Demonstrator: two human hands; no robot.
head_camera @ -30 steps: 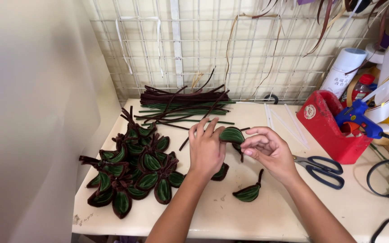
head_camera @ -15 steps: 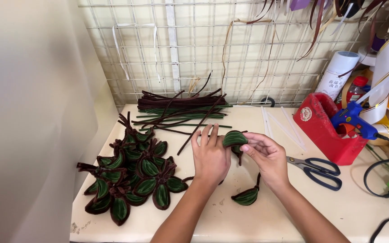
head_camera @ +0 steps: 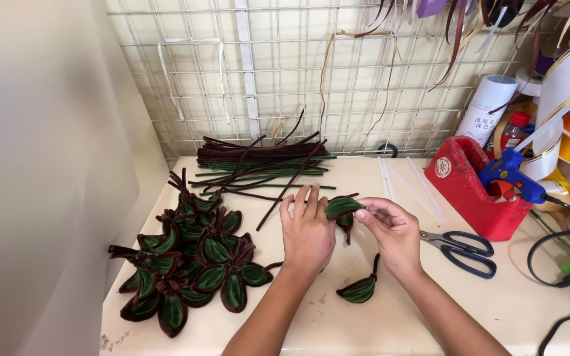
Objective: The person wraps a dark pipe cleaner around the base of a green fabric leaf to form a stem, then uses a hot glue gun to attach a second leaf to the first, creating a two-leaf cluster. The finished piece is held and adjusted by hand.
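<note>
My left hand (head_camera: 307, 231) and my right hand (head_camera: 392, 231) meet over the middle of the cream table (head_camera: 338, 329). Between their fingertips they hold a green pipe-cleaner leaf edged in brown (head_camera: 342, 207), raised a little above the table. My left fingers are stretched along its left side; my right thumb and forefinger pinch its right end. A second finished leaf (head_camera: 360, 289) lies on the table just below my right hand. To the left lies a pile of finished leaf clusters (head_camera: 189, 267).
A bundle of brown and green pipe cleaners (head_camera: 258, 165) lies at the back by the wire grid wall. Scissors (head_camera: 463, 249), a red box (head_camera: 476, 191) with a blue glue gun (head_camera: 512, 173), white glue sticks (head_camera: 404, 181), ribbon rolls and cables sit at the right.
Both hands keep hold of the leaf with only slight finger shifts. The view has shifted slightly; the things on the table have not moved.
</note>
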